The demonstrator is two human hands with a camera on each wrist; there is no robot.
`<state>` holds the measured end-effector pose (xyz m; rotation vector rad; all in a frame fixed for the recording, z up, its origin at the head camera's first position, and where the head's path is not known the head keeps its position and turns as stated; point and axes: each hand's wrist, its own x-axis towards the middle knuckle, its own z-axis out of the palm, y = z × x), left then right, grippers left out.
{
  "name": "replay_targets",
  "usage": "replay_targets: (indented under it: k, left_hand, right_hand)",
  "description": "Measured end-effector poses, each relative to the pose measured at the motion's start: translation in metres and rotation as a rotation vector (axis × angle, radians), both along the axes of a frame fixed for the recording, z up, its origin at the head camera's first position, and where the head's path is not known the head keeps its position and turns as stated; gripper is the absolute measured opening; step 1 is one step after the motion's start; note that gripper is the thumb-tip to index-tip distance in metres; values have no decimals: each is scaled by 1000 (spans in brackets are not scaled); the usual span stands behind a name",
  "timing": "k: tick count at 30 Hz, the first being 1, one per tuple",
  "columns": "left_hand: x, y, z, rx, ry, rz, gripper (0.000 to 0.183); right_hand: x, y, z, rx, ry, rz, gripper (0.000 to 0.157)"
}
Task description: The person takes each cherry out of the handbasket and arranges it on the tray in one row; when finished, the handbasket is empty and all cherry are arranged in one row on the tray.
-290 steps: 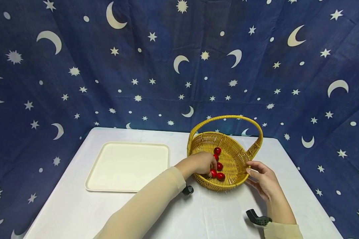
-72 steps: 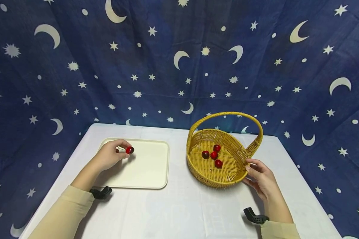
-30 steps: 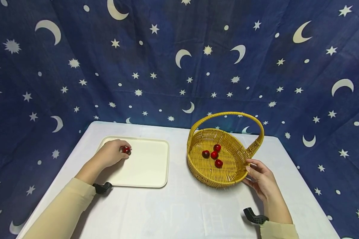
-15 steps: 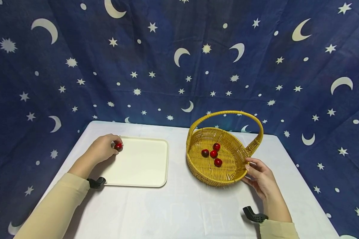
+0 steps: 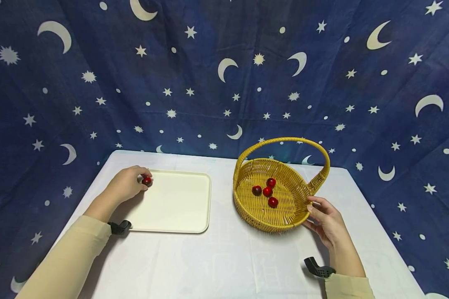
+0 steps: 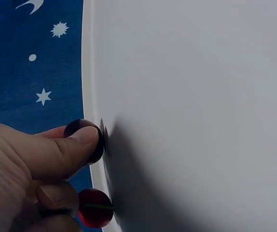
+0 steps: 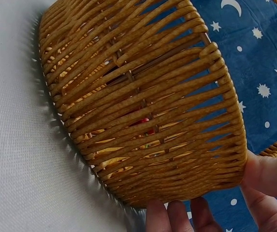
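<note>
My left hand (image 5: 125, 185) is over the back left part of the cream tray (image 5: 176, 203). In the left wrist view its thumb and forefinger pinch a dark red cherry (image 6: 95, 150) by the tray's raised edge. A second, brighter cherry (image 6: 95, 209) with a green stem sits against the curled lower fingers; their grip on it is partly hidden. To the right, my right hand (image 5: 329, 222) grips the rim of the yellow wicker basket (image 5: 243, 214), thumb on top and fingers against the outside wall. Several red cherries (image 5: 267, 191) lie loose on the basket's floor.
The basket's tall arched handle (image 5: 284, 140) rises over its bowl. A white cloth (image 5: 224, 265) covers the table between and in front of tray and basket. Behind hangs a dark blue curtain (image 5: 194, 74) with moons and stars. Black wrist cameras (image 5: 319, 269) sit on both wrists.
Earlier my left hand reached into the basket among the cherries. It has since come over to the tray with cherries and shifted to its back left. My right hand stays at the basket rim.
</note>
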<state>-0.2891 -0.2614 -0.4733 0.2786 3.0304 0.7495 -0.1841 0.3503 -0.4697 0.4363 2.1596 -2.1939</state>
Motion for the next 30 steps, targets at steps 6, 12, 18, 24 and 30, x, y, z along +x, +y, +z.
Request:
replay_targets:
  k: [6,12,18,24,30]
  left_hand:
    - [1,-2,2,-12,12,-6,47]
    - [4,-1,12,-2,25,-16,47]
    - [10,19,24,33,46,-42,40]
    - [19,54,38,55,94,-126,43]
    - [36,96,50,63,115,-237,44]
  right_hand:
    - [0,0,0,-15,13,0,28]
    - [0,-1,0,-14,8,-6,30]
    - [0,1,0,-2,-20,-5,28]
    - [0,1,-1,8,-40,-3,29]
    - [0,1,0,19,-31,7,30]
